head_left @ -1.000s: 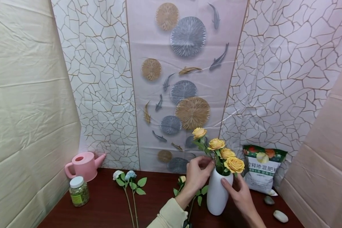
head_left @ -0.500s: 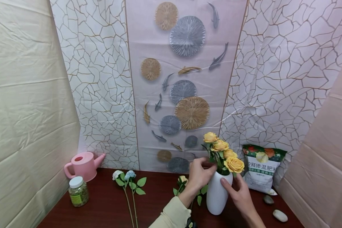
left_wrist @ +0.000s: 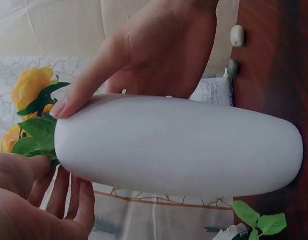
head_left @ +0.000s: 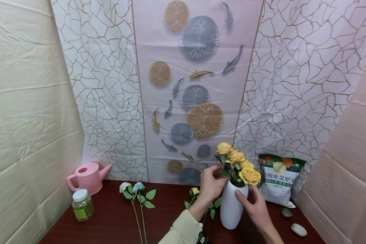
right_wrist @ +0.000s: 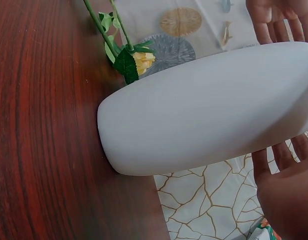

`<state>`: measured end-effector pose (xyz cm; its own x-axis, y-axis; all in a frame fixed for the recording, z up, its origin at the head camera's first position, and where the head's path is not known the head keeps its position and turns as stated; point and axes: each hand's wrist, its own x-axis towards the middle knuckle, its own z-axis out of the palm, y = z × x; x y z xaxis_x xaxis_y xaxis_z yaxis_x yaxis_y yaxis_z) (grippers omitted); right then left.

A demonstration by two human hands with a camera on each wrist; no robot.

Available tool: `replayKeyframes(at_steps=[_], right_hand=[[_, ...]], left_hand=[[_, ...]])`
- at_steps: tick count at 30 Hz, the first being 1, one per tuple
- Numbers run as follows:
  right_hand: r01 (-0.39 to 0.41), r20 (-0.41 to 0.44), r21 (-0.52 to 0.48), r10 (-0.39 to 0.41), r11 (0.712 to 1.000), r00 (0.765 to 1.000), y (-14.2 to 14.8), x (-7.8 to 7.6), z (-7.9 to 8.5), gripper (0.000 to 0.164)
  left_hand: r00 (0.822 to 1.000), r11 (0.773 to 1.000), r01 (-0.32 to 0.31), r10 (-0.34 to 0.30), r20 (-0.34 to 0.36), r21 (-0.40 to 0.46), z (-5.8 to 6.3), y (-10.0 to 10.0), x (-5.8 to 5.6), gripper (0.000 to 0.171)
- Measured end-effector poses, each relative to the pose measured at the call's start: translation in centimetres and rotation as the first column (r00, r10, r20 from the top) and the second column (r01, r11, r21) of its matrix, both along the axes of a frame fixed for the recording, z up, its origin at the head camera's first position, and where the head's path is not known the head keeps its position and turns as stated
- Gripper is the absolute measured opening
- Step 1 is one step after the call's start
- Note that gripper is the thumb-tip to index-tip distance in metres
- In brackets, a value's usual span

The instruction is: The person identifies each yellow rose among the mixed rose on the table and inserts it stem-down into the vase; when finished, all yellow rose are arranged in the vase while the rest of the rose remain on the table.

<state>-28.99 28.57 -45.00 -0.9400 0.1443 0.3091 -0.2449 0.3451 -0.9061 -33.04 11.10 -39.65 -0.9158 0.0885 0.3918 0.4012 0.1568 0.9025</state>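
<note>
Yellow roses (head_left: pixel 235 156) stand in a white vase (head_left: pixel 231 206) on the table, their blooms leaning over its mouth. With thumb and fingers, my left hand (head_left: pixel 211 185) pinches a yellow rose by its stem and leaves just above the vase's left rim. In the left wrist view its thumb lies against the green leaves (left_wrist: pixel 36 137). My right hand (head_left: pixel 257 210) grips the vase near its top from the right, thumb on the near side and fingers behind. The stems inside the vase are hidden.
A paler yellow rose (head_left: pixel 195 191) lies behind my left forearm. White (head_left: pixel 124 186) and blue (head_left: pixel 138 187) flowers lie to the left. A pink watering can (head_left: pixel 88 178), a lidded jar (head_left: pixel 82 206), a fertilizer bag (head_left: pixel 279 179) and two stones (head_left: pixel 299 229) stand around the table (head_left: pixel 109 223).
The yellow rose in my left hand has come down and to the right, closer to the other blooms, mostly in the first half second. My right hand has kept its hold on the vase.
</note>
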Motion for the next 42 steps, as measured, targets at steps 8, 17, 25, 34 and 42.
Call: replayKeyframes(at_steps=[8,17,25,34,42], right_hand=[[0.001,0.015,-0.013,-0.001,1.0,1.0,-0.1,0.0,0.0,0.07],[0.006,0.037,-0.001,-0.006,1.0,0.999,-0.3,-0.2,0.1,0.069],[-0.004,0.005,0.009,0.004,1.0,1.0,-0.6,-0.2,-0.1,0.069],[0.001,-0.008,0.009,-0.001,1.0,1.0,-0.4,-0.1,-0.1,0.071],[-0.012,0.007,-0.028,0.012,1.0,1.0,-0.1,0.0,0.1,0.076]], left_hand=[[0.998,0.999,-0.017,0.019,0.054,-0.034,0.4,0.6,-0.4,0.008],[0.993,1.0,-0.008,0.009,0.121,-0.013,0.0,0.7,-0.6,0.013],[0.989,0.995,0.1,-0.098,0.112,-0.013,-0.3,-0.7,-0.6,0.006],[0.987,0.986,0.162,-0.161,0.024,-0.049,-1.8,-4.0,-0.5,0.014],[0.996,0.982,0.085,-0.082,0.03,-0.168,-6.8,-8.0,-1.4,0.006]])
